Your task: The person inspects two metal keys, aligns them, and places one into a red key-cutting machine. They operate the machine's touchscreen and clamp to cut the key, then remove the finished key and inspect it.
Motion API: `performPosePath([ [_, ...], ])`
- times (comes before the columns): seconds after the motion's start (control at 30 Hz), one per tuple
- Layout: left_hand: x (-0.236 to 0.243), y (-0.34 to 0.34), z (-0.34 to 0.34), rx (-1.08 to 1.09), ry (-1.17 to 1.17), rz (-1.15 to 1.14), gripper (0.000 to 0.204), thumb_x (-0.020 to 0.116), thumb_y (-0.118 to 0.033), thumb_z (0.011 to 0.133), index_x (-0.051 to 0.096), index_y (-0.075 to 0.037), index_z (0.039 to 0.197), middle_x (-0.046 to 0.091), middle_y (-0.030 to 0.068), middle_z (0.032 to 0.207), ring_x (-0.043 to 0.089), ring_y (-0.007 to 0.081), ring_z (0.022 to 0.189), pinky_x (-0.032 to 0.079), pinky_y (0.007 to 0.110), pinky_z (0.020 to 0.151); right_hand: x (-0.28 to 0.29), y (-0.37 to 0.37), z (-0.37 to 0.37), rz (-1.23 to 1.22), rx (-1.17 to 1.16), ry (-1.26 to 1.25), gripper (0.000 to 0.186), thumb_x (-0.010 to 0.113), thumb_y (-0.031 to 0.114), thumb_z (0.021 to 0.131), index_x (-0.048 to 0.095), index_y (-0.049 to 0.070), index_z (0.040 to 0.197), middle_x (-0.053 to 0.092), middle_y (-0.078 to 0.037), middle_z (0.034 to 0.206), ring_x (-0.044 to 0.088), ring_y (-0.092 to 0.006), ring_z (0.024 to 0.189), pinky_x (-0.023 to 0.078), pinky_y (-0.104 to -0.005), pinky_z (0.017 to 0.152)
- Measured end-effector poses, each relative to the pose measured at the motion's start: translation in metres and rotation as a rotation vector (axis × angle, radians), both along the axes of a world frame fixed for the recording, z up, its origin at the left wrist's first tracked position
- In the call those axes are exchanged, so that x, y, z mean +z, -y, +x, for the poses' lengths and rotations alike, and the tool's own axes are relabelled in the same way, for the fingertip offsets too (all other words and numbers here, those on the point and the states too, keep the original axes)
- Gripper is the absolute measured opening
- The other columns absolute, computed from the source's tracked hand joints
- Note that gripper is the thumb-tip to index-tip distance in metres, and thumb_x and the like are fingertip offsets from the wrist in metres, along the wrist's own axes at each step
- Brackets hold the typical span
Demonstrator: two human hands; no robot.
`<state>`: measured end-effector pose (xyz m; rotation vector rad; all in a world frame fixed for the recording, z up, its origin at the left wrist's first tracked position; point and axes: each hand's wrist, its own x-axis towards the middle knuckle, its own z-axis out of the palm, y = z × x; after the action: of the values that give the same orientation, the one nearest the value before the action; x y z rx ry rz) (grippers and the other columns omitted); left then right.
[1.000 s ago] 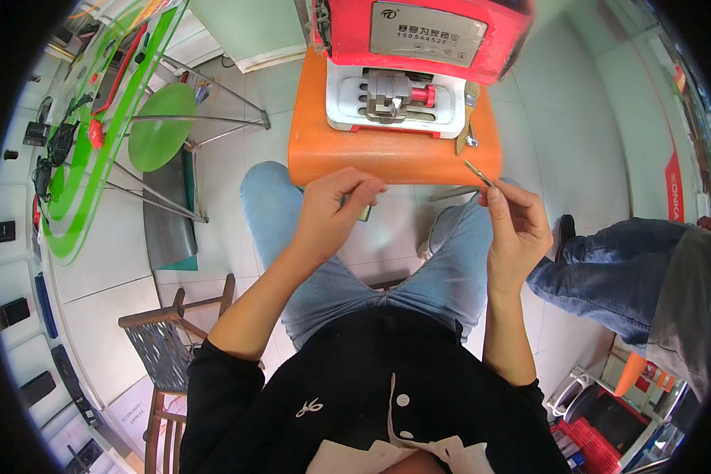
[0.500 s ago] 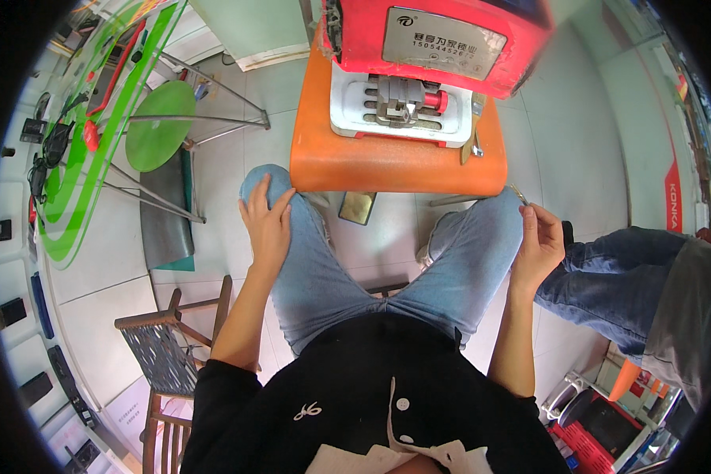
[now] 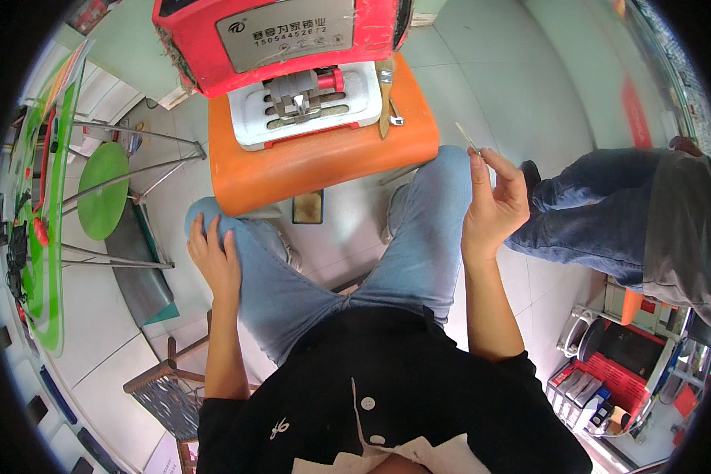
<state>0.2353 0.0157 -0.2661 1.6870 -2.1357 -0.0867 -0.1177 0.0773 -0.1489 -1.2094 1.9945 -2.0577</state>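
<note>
My right hand (image 3: 495, 201) is raised beside my right knee, its thumb and fingers pinched on one end of a thin brass-coloured key (image 3: 466, 136). The other end points up and away, free of the fingers. My left hand (image 3: 216, 254) lies flat on my left knee with its fingers spread, holding nothing. In front of my knees a red and white key-cutting machine (image 3: 355, 28) stands on an orange stool (image 3: 316, 168). Its metal clamp (image 3: 296, 93) has a red knob. A wooden-handled brush (image 3: 385, 95) and a small metal wrench (image 3: 396, 116) lie on the stool's right side.
A green glass table (image 3: 51, 261) and a round green stool (image 3: 103, 189) are at the left. Near my left elbow stands a wooden chair (image 3: 166, 395). Another person's legs (image 3: 592, 197) are close at the right, above a red crate (image 3: 616, 371). A dark-edged panel (image 3: 308, 207) lies beneath the stool.
My right hand has lifted and turned, raising the key away from my knee. My left hand stays on my knee. The view has swung right, shifting the machine and stool leftward.
</note>
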Motion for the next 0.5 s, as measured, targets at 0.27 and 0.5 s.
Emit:
performPosePath([
  [0.27,0.000,0.000,0.000,0.010,0.021,0.000,0.033,0.053,-0.017,0.085,0.053,-0.003,0.116,0.040,0.0179,0.131,0.037,0.0349,0.120,0.027,0.043,0.100,0.009,0.001,0.004,0.034,0.012,0.171,0.014,0.067,0.004,0.079,0.061,-0.003,0.090,0.063,-0.009,0.088,0.058,-0.0168,0.088,0.043,-0.0291,0.082],
  [0.5,-0.004,0.001,0.001,0.032,-0.029,0.018,0.033,0.056,-0.018,0.084,0.053,-0.006,0.114,0.040,0.0166,0.131,0.033,0.0337,0.124,0.022,0.049,0.103,-0.022,0.014,-0.007,0.256,-0.015,0.062,0.016,0.064,0.011,0.082,0.061,-0.003,0.089,0.063,-0.008,0.087,0.058,-0.0152,0.084,0.043,-0.0258,0.077],
])
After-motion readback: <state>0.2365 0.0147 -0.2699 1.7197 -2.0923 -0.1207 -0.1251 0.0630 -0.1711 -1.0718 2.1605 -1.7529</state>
